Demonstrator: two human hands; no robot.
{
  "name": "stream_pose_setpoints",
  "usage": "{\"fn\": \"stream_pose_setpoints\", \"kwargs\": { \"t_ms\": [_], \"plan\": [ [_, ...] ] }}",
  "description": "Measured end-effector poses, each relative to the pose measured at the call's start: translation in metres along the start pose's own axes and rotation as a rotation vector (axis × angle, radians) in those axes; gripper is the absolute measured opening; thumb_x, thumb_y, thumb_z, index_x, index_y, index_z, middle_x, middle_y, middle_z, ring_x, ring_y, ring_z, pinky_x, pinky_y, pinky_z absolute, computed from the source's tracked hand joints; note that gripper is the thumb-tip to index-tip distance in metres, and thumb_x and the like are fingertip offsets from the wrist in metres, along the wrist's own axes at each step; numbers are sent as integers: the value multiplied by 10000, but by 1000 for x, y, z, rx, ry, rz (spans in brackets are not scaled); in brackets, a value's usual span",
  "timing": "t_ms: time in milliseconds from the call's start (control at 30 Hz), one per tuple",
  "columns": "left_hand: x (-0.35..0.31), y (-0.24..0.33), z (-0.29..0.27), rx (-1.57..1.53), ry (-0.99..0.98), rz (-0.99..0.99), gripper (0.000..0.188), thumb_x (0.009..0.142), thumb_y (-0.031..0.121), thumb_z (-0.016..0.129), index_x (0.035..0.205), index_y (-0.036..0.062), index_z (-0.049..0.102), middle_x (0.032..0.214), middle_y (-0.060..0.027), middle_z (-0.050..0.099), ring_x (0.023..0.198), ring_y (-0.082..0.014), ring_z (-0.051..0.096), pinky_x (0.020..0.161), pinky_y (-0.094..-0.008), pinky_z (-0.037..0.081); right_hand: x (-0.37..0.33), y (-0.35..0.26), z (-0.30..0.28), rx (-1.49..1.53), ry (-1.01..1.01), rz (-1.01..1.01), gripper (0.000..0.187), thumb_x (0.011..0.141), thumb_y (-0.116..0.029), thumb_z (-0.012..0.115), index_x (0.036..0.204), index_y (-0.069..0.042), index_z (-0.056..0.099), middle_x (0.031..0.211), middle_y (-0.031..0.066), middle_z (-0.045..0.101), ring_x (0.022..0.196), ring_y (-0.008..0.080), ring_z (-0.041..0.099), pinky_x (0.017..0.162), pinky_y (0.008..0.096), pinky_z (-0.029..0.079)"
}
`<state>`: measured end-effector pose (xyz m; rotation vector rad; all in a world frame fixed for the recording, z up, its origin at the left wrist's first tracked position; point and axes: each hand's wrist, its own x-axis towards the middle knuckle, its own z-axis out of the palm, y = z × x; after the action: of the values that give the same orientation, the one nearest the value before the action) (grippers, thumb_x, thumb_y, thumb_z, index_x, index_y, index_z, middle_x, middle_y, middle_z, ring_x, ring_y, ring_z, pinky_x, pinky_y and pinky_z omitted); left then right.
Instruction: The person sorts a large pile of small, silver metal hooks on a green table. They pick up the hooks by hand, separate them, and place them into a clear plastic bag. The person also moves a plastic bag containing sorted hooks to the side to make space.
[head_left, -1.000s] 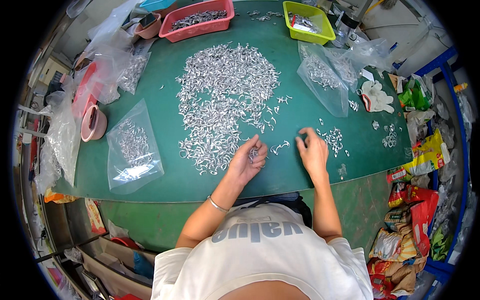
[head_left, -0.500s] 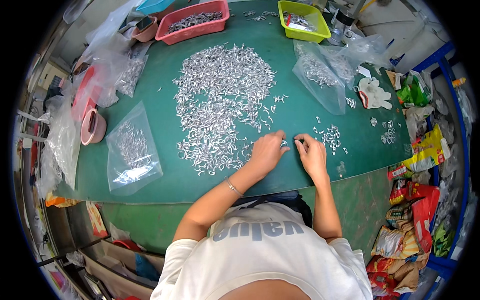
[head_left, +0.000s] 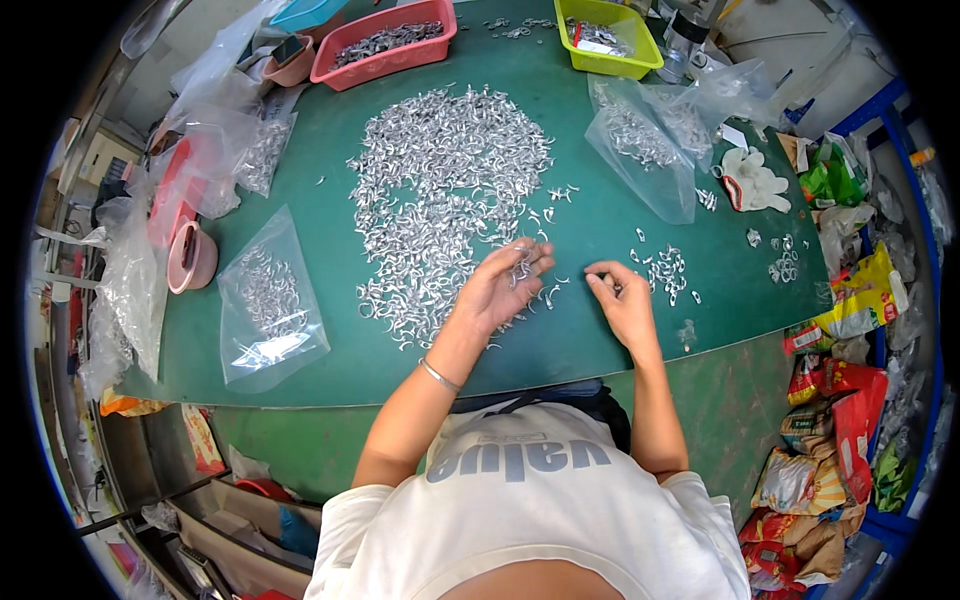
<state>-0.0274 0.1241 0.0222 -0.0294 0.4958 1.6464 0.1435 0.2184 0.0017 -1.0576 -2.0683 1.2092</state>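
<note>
On the green table (head_left: pixel 560 345), the left hand (head_left: pixel 500 290) lies palm up at the pile's (head_left: pixel 440 200) five o'clock edge, cupping several metal clips (head_left: pixel 522 266); at its three o'clock, the right hand (head_left: pixel 622 305) pinches what seems one clip, fingertips together; a small heap (head_left: pixel 665 272) sits just beyond

The small silvery metal pieces (head_left: pixel 522 268) cupped in the left hand (head_left: pixel 500 290) are too tiny to tell apart; the right hand (head_left: pixel 622 305) hides its pinch.
</note>
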Motion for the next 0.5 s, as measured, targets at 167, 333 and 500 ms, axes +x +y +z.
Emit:
{"fn": "stream_pose_setpoints", "kwargs": {
  "t_ms": [167,333,500],
  "plan": [
    [15,-2,-35,630,-78,164,180,816,114,619,941,-1,560,744,-22,556,614,-124,496,518,-230,404,1,-14,6,-154,-27,-42,112,786,-118,641,874,-49,648,482,76,388,425,173,390,449,335,328],
    [32,-32,-27,1875,44,564,167,762,147,683,826,7,619,606,-54,518,538,-122,504,487,-292,411,2,-8,4,-149,5,-33,114,793,-119,633,876,-42,648,479,75,383,426,166,383,448,329,327],
    [40,-21,-23,1394,-14,235,199,761,147,678,870,9,585,618,-38,532,501,-129,469,471,-270,394,-2,1,2,-34,-9,-2,127,780,-104,643,882,-28,647,485,69,377,437,143,362,449,313,324]
  ]
}}
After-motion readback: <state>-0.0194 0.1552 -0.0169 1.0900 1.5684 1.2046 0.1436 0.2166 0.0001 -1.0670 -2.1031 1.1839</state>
